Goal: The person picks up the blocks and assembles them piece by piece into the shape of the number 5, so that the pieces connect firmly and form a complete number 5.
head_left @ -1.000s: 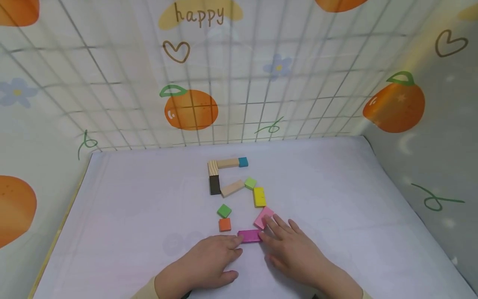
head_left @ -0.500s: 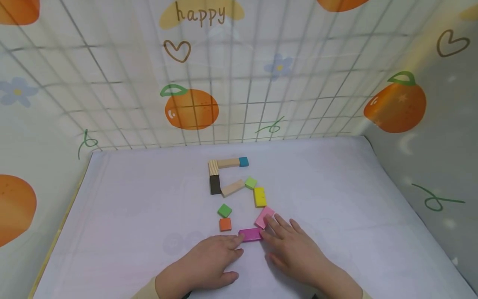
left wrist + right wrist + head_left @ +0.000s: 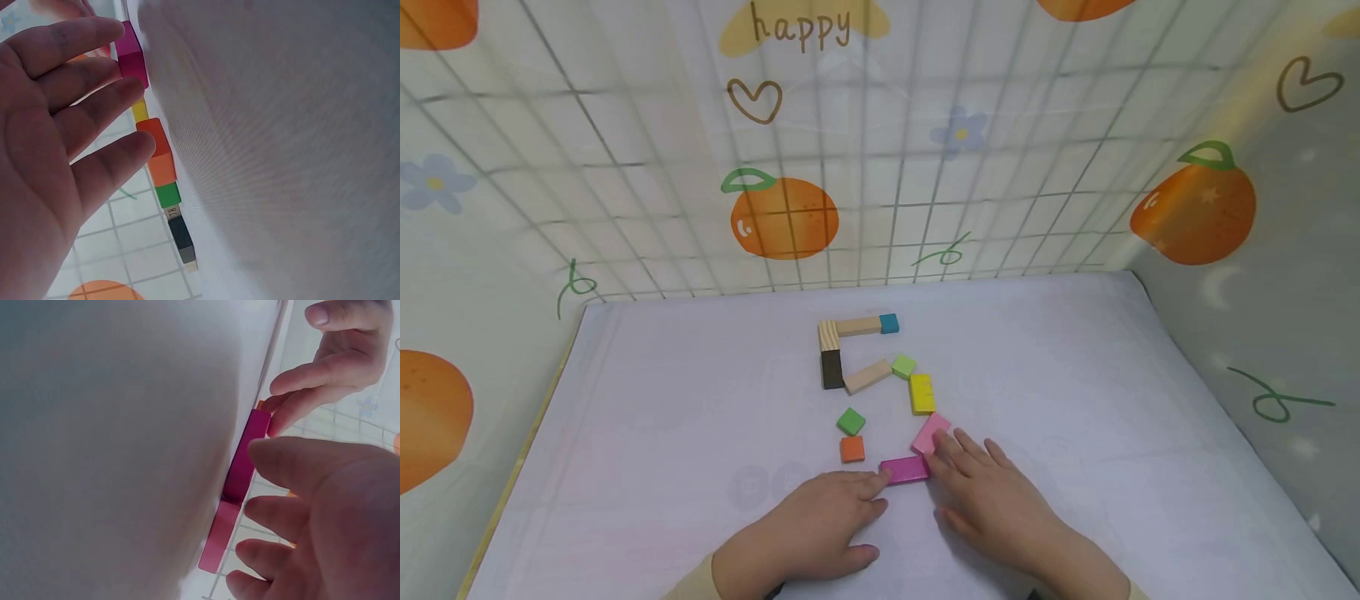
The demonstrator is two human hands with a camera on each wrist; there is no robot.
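A magenta block [image 3: 904, 470] lies flat on the white cloth between my two hands, its right end meeting the lower corner of a pink block [image 3: 931, 432]. My left hand [image 3: 823, 527], palm down with fingers extended, touches the magenta block's left end with a fingertip. At the other end, my right hand [image 3: 1000, 508] has its fingers loosely spread, with fingertips at the junction of the magenta and pink blocks. In the right wrist view the two blocks form one line beside the right fingertips. Just above the left hand sit an orange block [image 3: 852, 449] and a green block [image 3: 851, 421].
A yellow block [image 3: 922, 394], a light green block [image 3: 903, 367] and a plain wooden block [image 3: 867, 377] continue the curve upward. Beyond them are a black block [image 3: 832, 369], a striped wooden block [image 3: 828, 336], another plain block [image 3: 859, 327] and a blue block [image 3: 889, 323]. A printed curtain [image 3: 865, 150] surrounds the table.
The magenta block has shifted slightly away from me and to the right, tilting so its right end meets the pink block. The right fingertips moved slightly forward; the left hand barely moved.
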